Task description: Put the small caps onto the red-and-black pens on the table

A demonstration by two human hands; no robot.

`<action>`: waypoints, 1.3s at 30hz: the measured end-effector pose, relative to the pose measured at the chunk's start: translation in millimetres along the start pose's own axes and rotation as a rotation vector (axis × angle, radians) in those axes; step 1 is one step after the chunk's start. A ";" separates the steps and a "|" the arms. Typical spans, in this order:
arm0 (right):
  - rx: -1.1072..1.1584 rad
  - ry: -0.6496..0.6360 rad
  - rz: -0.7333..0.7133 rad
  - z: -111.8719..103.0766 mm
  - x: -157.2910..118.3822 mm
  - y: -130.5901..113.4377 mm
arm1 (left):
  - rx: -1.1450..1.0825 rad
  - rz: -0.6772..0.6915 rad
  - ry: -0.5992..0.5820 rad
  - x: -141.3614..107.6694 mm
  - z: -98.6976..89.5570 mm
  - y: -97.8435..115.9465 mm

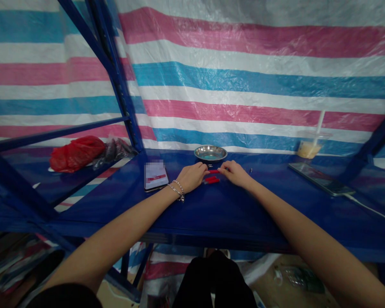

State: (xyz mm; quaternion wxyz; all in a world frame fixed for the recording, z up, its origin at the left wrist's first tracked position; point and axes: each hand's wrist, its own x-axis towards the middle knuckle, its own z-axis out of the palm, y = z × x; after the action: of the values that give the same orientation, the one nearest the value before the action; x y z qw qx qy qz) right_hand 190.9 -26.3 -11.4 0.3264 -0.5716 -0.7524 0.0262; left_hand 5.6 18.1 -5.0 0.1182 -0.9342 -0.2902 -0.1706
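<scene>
Between my two hands stretches a slim red stick-like piece (213, 171), pinched at its left end by my left hand (193, 176) and at its right end by my right hand (233, 173). I cannot make out its exact kind. Just below it on the blue shelf (244, 214) lie more red pieces (211, 180), close to the left fingers. A small shiny metal part (210, 165) rests behind the red piece. Further back stands a shallow oval steel dish (211, 153). Another tiny metal part (250, 170) lies right of my right hand.
A phone with a lit screen (155, 175) lies left of my left wrist. At the right are a dark tablet-like device (321, 179) with a white cable (372, 209) and a plastic cup with a straw (309, 147). A red bag (78, 154) sits beyond the blue post (122, 98).
</scene>
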 end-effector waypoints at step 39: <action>0.019 0.054 -0.357 -28.6 -1.6 -26.2 | -0.460 -0.124 -0.019 -5.0 -11.8 -6.4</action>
State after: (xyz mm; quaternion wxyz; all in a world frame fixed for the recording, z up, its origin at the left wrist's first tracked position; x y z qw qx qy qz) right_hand 183.9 -46.3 21.1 0.3513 -0.4262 -0.8326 -0.0406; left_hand -5.0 16.9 4.6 -0.1110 -0.9185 -0.3014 -0.2305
